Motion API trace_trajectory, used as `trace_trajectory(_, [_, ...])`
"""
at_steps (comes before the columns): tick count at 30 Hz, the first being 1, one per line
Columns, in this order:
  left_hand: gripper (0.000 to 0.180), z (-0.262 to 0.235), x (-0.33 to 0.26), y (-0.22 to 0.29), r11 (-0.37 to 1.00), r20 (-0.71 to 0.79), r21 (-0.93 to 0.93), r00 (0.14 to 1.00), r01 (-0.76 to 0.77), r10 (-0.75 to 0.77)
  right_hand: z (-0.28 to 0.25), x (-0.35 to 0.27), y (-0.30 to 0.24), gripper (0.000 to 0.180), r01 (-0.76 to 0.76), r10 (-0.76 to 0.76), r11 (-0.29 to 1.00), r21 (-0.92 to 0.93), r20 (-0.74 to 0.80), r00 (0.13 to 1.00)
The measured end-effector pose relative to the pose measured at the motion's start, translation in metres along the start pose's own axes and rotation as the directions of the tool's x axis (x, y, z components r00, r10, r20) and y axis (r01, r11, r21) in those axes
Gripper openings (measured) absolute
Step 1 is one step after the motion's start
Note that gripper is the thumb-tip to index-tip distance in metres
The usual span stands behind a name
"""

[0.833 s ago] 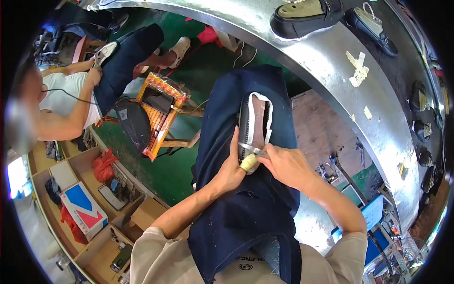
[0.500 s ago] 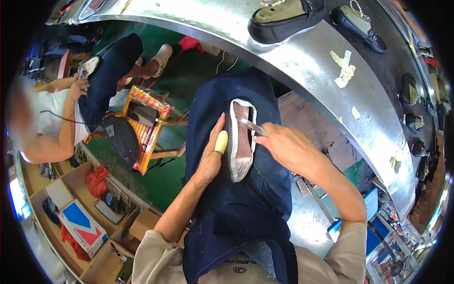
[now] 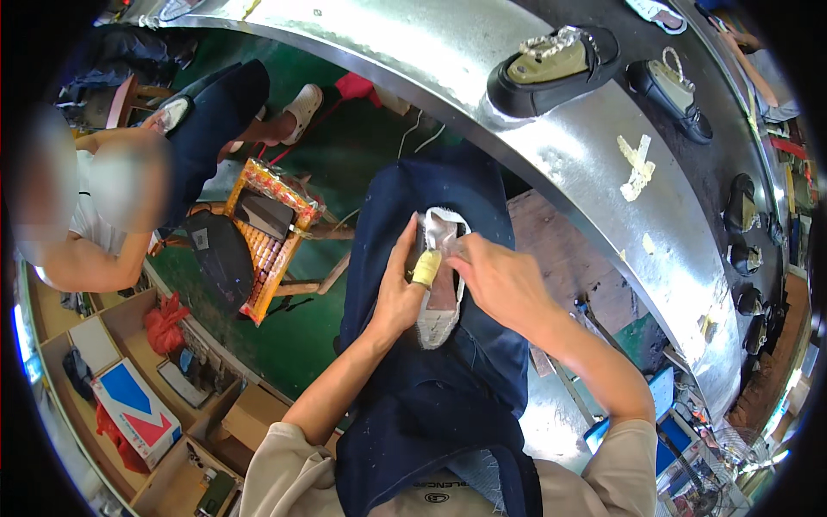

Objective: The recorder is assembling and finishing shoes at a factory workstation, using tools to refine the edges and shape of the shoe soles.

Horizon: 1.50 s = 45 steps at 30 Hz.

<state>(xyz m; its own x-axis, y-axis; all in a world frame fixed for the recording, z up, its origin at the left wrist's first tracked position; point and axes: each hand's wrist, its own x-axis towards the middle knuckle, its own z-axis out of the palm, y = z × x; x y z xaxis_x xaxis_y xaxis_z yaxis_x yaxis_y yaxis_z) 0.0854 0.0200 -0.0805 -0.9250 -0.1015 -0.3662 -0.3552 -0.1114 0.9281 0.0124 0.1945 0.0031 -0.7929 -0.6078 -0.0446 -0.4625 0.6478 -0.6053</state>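
Note:
On my lap, over the dark blue apron, an unfinished shoe (image 3: 443, 297) lies bottom up. Its underside is brownish, with a white edge folded round it and a pale woven heel end. Along its left side my left hand (image 3: 403, 289) is closed, a yellow cover (image 3: 426, 267) on the thumb, which presses onto the underside. My right hand (image 3: 500, 280) is closed at the opposite edge, fingertips near that thumb. A thin, shiny metal tool (image 3: 441, 234) seems to be in its fingers; blur and the fingers hide most of it.
A curved metal bench (image 3: 560, 142) arcs ahead and right, bearing black shoes (image 3: 551, 73). At left sit another person (image 3: 112, 250) and a beaded seat (image 3: 263, 237). Wooden compartments (image 3: 185, 426) stand lower left; a blue crate (image 3: 663, 392) is at lower right.
My left thumb has moved from beside the shoe onto its underside. My right fingertips have come in closer to the thumb. The metal tool, plain before, is now mostly hidden.

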Motion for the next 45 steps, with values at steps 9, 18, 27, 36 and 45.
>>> trace_trajectory(9, [0.096,-0.023,-0.015,-0.019,0.965,0.121,-0.258,0.993,0.043,-0.012,0.018,-0.033,0.029,0.034,-0.415,0.408,0.843,0.341,0.098,0.908])
trace_trajectory(18, [0.071,-0.118,-0.095,0.074,0.746,0.543,0.638,0.799,-0.192,-0.259,0.018,-0.055,0.05,0.037,-0.539,0.55,0.61,0.581,0.179,0.816])
trace_trajectory(27, [0.045,-0.065,-0.015,0.007,0.857,-0.166,-0.514,0.985,-0.043,-0.05,0.032,-0.064,0.054,0.031,-0.474,0.478,0.518,0.712,0.219,0.851])
trace_trajectory(36, [0.057,0.001,0.028,-0.004,0.794,0.121,-0.468,0.918,0.388,-0.377,-0.014,-0.08,0.035,0.034,-0.585,0.39,0.463,0.666,0.44,0.809])
trace_trajectory(45, [0.063,0.0,-0.021,0.01,0.983,0.199,-0.143,0.976,0.114,-0.085,-0.012,-0.064,0.003,0.026,-0.332,0.116,0.851,0.406,0.472,0.874])
